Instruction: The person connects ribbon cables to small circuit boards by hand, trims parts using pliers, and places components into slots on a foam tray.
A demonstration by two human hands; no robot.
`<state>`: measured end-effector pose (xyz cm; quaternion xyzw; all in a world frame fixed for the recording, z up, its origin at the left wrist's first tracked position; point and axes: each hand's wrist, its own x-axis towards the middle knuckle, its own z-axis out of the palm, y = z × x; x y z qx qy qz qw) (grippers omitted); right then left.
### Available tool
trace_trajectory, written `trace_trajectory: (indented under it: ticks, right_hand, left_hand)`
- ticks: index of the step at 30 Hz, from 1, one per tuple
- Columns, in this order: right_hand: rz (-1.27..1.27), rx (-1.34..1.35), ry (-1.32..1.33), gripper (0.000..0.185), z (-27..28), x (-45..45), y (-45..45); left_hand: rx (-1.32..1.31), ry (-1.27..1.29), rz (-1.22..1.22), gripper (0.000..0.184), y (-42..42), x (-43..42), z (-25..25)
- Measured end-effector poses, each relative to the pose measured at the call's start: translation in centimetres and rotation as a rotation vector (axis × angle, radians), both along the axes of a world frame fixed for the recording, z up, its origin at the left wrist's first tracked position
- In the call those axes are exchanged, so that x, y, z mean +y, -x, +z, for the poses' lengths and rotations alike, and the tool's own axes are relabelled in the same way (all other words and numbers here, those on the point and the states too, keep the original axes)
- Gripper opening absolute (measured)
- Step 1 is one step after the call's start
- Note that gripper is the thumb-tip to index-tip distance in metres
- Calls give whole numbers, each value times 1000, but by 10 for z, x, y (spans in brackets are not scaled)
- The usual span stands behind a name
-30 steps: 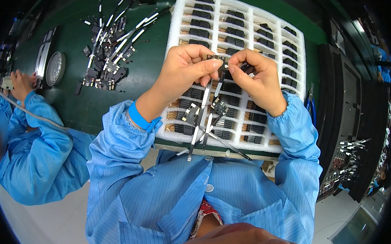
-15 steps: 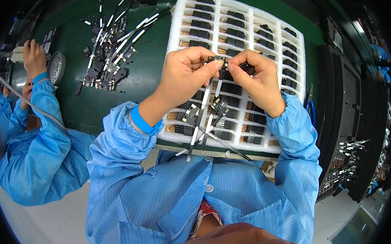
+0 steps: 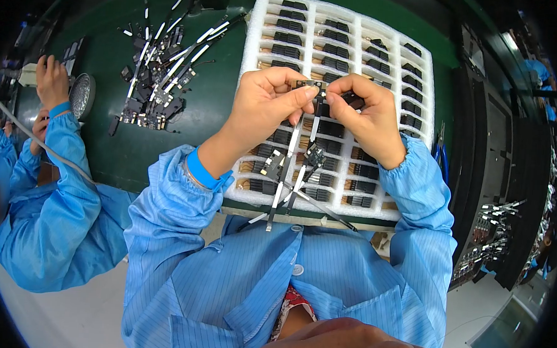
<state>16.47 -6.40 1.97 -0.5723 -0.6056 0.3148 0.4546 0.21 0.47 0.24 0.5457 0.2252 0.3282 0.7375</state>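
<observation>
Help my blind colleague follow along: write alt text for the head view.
A person's bare hands hold a small circuit board and trailing strips over a white foam tray of black parts. To the left, a tangled pile of similar strips lies on a green table near a co-worker.

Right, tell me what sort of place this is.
Probably an electronics assembly workshop: a white foam tray holding black parts, a pile of small boards and strips on the green bench, and a co-worker in blue.
</observation>
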Motion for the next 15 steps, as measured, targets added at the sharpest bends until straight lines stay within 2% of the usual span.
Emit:
trace_trajectory:
  ticks: [15]
  right_hand:
    - [52, 120, 41, 8, -1, 0, 0]
  left_hand:
    - [-36, 20, -5, 10, -1, 0, -1]
